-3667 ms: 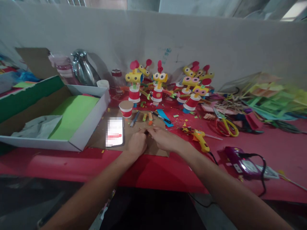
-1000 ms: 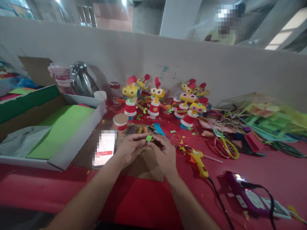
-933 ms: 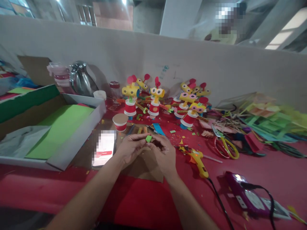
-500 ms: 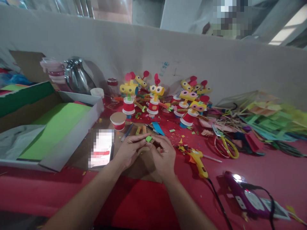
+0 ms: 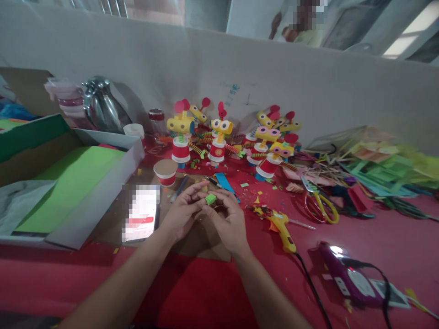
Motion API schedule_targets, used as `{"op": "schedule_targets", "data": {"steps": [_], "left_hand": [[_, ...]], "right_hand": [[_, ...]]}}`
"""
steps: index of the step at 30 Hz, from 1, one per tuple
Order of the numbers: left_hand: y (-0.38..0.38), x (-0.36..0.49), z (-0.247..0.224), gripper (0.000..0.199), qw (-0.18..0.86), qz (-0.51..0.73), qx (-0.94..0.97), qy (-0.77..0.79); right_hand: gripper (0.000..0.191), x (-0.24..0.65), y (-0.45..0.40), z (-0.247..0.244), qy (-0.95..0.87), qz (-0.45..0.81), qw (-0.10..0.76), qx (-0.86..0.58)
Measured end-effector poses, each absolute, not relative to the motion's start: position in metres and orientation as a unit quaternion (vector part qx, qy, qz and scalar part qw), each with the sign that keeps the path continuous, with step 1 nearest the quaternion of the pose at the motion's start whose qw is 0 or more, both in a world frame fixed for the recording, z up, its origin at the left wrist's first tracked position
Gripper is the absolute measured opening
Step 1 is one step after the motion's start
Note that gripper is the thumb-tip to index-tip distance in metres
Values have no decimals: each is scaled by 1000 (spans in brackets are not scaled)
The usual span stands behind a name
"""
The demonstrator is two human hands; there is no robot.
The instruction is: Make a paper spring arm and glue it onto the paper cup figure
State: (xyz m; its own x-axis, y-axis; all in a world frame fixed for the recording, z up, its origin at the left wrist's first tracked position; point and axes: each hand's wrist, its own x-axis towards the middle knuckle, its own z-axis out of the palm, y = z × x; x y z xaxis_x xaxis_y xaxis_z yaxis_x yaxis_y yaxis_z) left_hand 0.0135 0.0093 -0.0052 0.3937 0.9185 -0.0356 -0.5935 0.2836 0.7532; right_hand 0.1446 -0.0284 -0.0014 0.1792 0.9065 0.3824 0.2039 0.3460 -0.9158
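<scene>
Between my two hands is a small bright green folded paper piece. My left hand pinches it from the left with thumb and fingertips. From the other side, my right hand holds it with the thumb in front and the fingers curled behind. Under both hands lies a brown cardboard sheet. Just beyond the fingers are a dark pen and a blue paper strip. A red and white paper cup with a brown top stands ahead of my left hand.
Several paper-cup robot figures stand along the back. A yellow glue gun and scissors lie to the right, with a purple device nearer. At left are a phone, an open box and a metal jug.
The green paper piece has turned slightly, now showing its layered folds. My left fingers have shifted and spread a little around it. The whole view has moved slightly.
</scene>
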Motion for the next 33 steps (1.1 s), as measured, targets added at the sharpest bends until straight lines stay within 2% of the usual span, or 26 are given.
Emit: {"op": "schedule_targets", "data": {"steps": [2, 9, 20, 33], "left_hand": [[9, 13, -5, 52, 771, 488, 335, 235], [9, 13, -5, 50, 753, 504, 344, 246], [10, 11, -1, 43, 805, 461, 311, 206], [10, 11, -4, 32, 793, 455, 317, 252]], "right_hand": [[24, 146, -29, 0, -571, 287, 590, -493], [31, 146, -29, 0, -565, 318, 589, -483], [21, 148, -28, 1, -571, 316, 597, -467], [13, 148, -26, 0, -611, 298, 573, -459]]}}
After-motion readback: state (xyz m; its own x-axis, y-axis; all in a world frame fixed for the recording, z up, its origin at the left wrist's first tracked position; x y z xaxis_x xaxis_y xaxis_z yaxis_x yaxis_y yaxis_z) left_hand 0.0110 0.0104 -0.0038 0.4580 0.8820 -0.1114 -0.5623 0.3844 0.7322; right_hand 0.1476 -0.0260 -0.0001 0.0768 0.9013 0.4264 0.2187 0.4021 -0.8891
